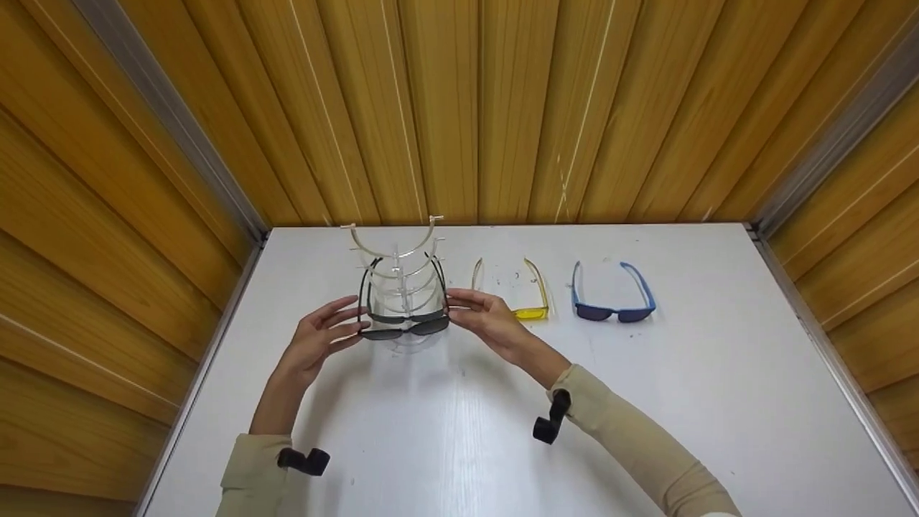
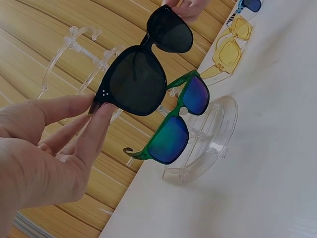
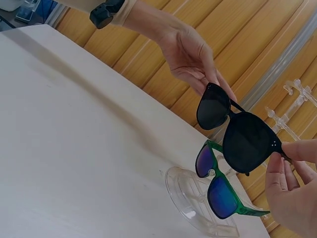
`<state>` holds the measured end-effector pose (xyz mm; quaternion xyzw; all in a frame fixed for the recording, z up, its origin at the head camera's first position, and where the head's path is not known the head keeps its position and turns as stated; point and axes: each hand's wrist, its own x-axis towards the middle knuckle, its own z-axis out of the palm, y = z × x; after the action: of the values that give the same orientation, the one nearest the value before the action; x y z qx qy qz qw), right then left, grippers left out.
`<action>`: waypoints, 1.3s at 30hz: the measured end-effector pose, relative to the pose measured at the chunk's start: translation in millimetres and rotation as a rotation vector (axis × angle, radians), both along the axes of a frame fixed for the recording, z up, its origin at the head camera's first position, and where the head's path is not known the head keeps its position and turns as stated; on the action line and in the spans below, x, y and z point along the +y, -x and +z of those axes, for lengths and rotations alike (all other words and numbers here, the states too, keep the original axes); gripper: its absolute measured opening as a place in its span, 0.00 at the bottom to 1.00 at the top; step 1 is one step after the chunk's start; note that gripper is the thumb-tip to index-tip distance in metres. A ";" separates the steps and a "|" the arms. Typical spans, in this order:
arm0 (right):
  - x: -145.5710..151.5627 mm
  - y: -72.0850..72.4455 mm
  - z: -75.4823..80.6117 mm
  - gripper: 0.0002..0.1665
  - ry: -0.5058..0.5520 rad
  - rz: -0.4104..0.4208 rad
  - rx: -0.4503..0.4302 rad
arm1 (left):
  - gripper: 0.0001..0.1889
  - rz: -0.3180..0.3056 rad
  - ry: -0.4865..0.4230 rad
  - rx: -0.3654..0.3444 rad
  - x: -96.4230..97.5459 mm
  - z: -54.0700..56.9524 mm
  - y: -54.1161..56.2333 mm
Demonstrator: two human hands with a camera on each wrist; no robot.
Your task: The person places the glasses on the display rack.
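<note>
Black sunglasses (image 1: 403, 330) (image 2: 136, 82) (image 3: 245, 136) hang between both hands just in front of a clear tiered stand (image 1: 396, 258) (image 2: 213, 144) (image 3: 188, 193). My left hand (image 1: 344, 323) (image 2: 94, 106) (image 3: 198, 59) pinches one end of the frame with thumb and fingers. At the other end my right hand (image 1: 459, 305) (image 3: 285, 153) pinches the hinge corner. Green sunglasses with blue mirrored lenses (image 2: 178, 124) (image 3: 220, 191) sit on the stand's lowest tier, directly below the black pair.
Yellow glasses (image 1: 528, 305) (image 2: 228, 49) and blue sunglasses (image 1: 614, 305) lie on the white table (image 1: 646, 402) right of the stand. The stand's upper tiers are bare. Wooden slatted walls close in the back and both sides.
</note>
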<state>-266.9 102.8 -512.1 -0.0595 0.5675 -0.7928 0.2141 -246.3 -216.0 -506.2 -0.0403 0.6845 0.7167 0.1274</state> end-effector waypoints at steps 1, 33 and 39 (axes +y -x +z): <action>-0.4 0.7 -0.2 0.32 -0.004 -0.004 -0.002 | 0.31 0.000 0.003 0.002 -0.3 -0.3 0.9; -21.5 32.7 -3.4 0.27 -0.073 -0.157 -0.036 | 0.27 0.182 -0.076 -0.025 8.7 -4.8 43.4; -22.6 33.9 -6.3 0.28 -0.069 -0.130 -0.033 | 0.26 0.170 -0.060 -0.027 8.0 -7.6 46.9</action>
<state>-300.8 80.2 -518.4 -0.0021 0.5934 -0.7860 0.1736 -293.2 -208.0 -513.8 -0.1039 0.6552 0.7443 0.0766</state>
